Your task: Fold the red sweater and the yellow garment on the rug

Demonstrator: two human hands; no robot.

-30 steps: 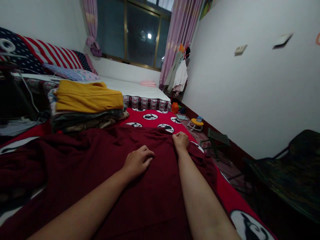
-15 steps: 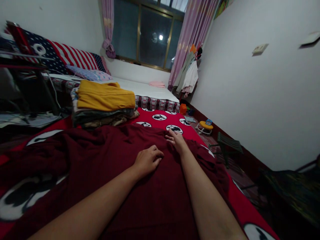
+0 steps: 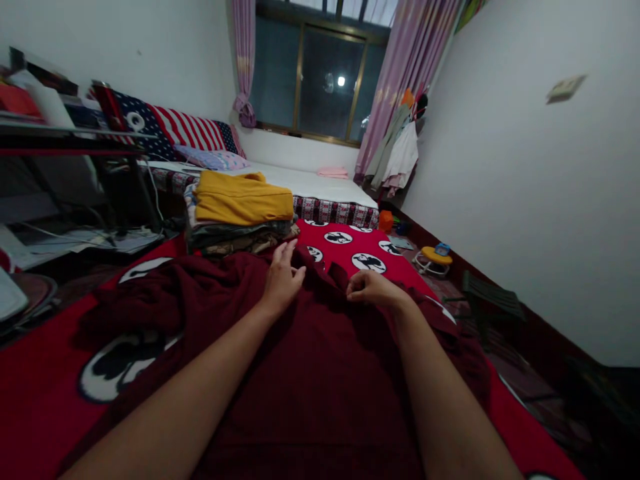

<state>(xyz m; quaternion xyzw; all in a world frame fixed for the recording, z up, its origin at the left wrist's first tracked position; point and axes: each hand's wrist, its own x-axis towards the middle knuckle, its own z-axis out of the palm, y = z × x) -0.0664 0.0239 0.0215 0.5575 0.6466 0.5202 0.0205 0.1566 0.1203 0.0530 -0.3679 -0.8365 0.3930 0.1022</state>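
At its far edge, the maroon garment (image 3: pixel 320 373) is pinched by the right hand (image 3: pixel 375 289) — seemingly for lift — with the left hand (image 3: pixel 284 283) held alongside, fingers parted.

Garment (image 3: pixel 320 373) is plain dark maroon, on a super loud red blanket (image 3: pixel 40 393) with black figures in white ovals. Cloth topping the pile (image 3: pixel 243 200) toward the blanket's left edge is solid mustard yellow. Curtains (image 3: pixel 410 67) are kinda lilac tbh.
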